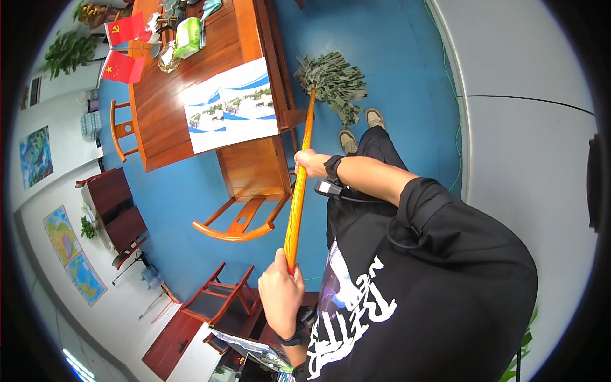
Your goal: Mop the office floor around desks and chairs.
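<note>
A string mop with a yellow wood-grained handle (298, 205) slants across the middle of the view. Its head of grey-green cloth strips (334, 81) lies spread on the blue floor, just ahead of my shoes (361, 130). My left hand (281, 291) grips the top end of the handle, close to my body. Farther down the shaft, my right hand (309, 163) is closed around it, arm stretched out. Both wrists wear black straps, and a small black device (328, 188) hangs by the right one.
Left of the mop stands a wooden desk (167, 129) with a printed sheet (234, 107), small flags (123, 67) and a green tissue pack (188, 37). A wooden chair (238, 219) sits near the handle. A grey wall (520, 143) runs along the right, a green cable (451, 81) at its foot.
</note>
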